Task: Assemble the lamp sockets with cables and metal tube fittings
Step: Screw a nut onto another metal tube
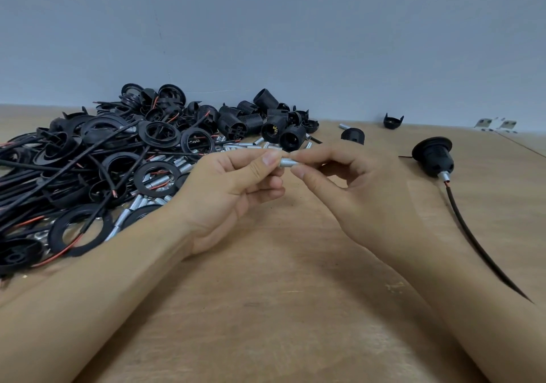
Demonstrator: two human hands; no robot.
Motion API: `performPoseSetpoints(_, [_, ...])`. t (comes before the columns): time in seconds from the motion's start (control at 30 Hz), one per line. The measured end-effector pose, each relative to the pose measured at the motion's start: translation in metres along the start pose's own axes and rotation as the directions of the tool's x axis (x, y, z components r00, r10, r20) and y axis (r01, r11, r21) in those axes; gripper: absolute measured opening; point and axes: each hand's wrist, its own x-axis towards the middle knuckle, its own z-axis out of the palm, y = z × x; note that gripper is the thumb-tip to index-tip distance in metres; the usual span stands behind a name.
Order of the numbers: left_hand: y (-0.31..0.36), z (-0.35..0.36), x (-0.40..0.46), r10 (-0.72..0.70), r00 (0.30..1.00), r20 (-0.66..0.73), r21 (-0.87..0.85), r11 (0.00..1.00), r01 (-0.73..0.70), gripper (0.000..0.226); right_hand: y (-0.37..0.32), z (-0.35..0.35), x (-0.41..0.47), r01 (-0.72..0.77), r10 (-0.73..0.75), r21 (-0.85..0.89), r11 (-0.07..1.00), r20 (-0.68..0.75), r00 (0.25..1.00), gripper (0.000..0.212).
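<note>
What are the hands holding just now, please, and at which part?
A small metal tube fitting, held over the table: the left hand pinches its left end, the right hand its right end.

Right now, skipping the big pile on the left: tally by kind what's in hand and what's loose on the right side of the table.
Assembled socket with cable: 1
Threaded socket body: 1
Black cap: 1
Metal tube: 2 (one pinched between left hand and right hand, one by the threaded socket body)
Metal plate: 2
Total: 7
</note>
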Motion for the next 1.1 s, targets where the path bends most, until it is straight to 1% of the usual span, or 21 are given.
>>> performPoseSetpoints(0.07, [-0.0006, -0.0012, -0.0005, -0.003, 1.0, -0.006, 0.033, 0.999, 0.003, 0.026, 0.0019, -0.0008, -0.0007, 0.123, -0.125, -0.145, 0.982, -0.002, 0.992, 0.021])
performPoseSetpoints(0.1, [-0.0007, -0.0017, -0.0007, -0.004, 1.0, -0.004, 0.045, 0.999, 0.004, 0.028, 0.0033, -0.0015, -0.0012, 0.162, -0.164, -0.198, 0.967, 0.002, 0.986, 0.015])
performPoseSetpoints(0.17, [-0.0008, -0.0027, -0.0012, -0.007, 1.0, 0.008, 0.059, 0.998, 0.007, 0.03, 0.0058, -0.0028, -0.0024, 0.19, -0.192, -0.253, 0.949, 0.018, 0.981, 0.007])
performPoseSetpoints(0.23, [-0.0011, -0.0031, -0.0015, -0.016, 1.0, 0.015, 0.067, 0.998, 0.015, 0.028, 0.0079, -0.004, -0.0033, 0.239, -0.236, -0.309, 0.921, 0.047, 0.971, 0.006])
performPoseSetpoints(0.33, [-0.0023, -0.0037, -0.0015, -0.067, 0.998, 0.006, 0.039, 0.997, 0.067, 0.025, 0.0093, -0.0039, -0.0025, 0.351, -0.344, -0.403, 0.845, 0.092, 0.934, 0.007])
performPoseSetpoints(0.4, [-0.0026, -0.0043, -0.0013, -0.104, 0.994, 0.01, 0.015, 0.994, 0.104, 0.025, 0.0096, -0.0034, -0.0023, 0.399, -0.382, -0.421, 0.815, 0.127, 0.915, 0.008])
performPoseSetpoints(0.43, [-0.0024, -0.0046, -0.0015, -0.113, 0.994, 0.017, 0.003, 0.994, 0.112, 0.024, 0.0091, -0.0028, -0.0026, 0.384, -0.363, -0.408, 0.828, 0.131, 0.923, 0.008])
performPoseSetpoints(0.47, [-0.0021, -0.0048, -0.0019, -0.11, 0.994, 0.021, -0.01, 0.994, 0.11, 0.024, 0.0079, -0.0023, -0.0033, 0.331, -0.309, -0.374, 0.866, 0.118, 0.944, 0.01])
performPoseSetpoints(0.53, [-0.0011, -0.0046, -0.0029, -0.087, 0.996, 0.023, -0.032, 0.996, 0.087, 0.027, 0.0049, -0.0033, -0.0032, 0.156, -0.14, -0.24, 0.958, 0.082, 0.987, 0.015])
performPoseSetpoints(0.6, [-0.0011, -0.0036, -0.0035, -0.066, 0.998, 0.016, -0.038, 0.997, 0.067, 0.031, 0.0039, -0.0046, -0.0027, 0.034, -0.025, -0.132, 0.991, 0.072, 0.997, 0.018])
performPoseSetpoints(0.63, [-0.0014, -0.003, -0.0034, -0.06, 0.998, 0.01, -0.034, 0.998, 0.06, 0.032, 0.0037, -0.0048, -0.0027, 0.017, -0.009, -0.116, 0.993, 0.071, 0.997, 0.018])
performPoseSetpoints(0.67, [-0.0016, -0.0024, -0.0031, -0.059, 0.998, 0.004, -0.029, 0.998, 0.059, 0.033, 0.0041, -0.0048, -0.0026, 0.034, -0.026, -0.123, 0.992, 0.072, 0.997, 0.016])
performPoseSetpoints(0.8, [-0.0031, -0.0013, -0.0019, -0.099, 0.995, 0.002, -0.026, 0.995, 0.099, 0.036, 0.0063, -0.0027, -0.0038, 0.187, -0.172, -0.238, 0.953, 0.083, 0.982, 0.013])
performPoseSetpoints(0.9, [-0.0039, -0.0028, -0.0019, -0.128, 0.991, 0.022, -0.029, 0.991, 0.129, 0.033, 0.0094, -0.0027, -0.0037, 0.284, -0.269, -0.314, 0.906, 0.092, 0.959, 0.011])
performPoseSetpoints(0.93, [-0.0039, -0.0032, -0.0019, -0.127, 0.992, 0.027, -0.033, 0.991, 0.128, 0.032, 0.0096, -0.0031, -0.0036, 0.268, -0.252, -0.296, 0.917, 0.092, 0.963, 0.011])
performPoseSetpoints(0.97, [-0.0036, -0.0036, -0.0019, -0.119, 0.992, 0.031, -0.039, 0.992, 0.121, 0.031, 0.009, -0.0039, -0.0033, 0.209, -0.193, -0.247, 0.946, 0.088, 0.977, 0.013])
performPoseSetpoints(1.03, [-0.0029, -0.0044, -0.0021, -0.1, 0.995, 0.03, -0.048, 0.994, 0.101, 0.03, 0.0072, -0.0068, -0.002, 0.042, -0.034, -0.096, 0.995, 0.079, 0.996, 0.021])
performPoseSetpoints(1.1, [-0.0029, -0.0043, -0.0022, -0.092, 0.995, 0.027, -0.055, 0.994, 0.094, 0.03, 0.0067, -0.0078, -0.002, -0.049, 0.05, -0.017, 0.999, 0.073, 0.996, 0.025])
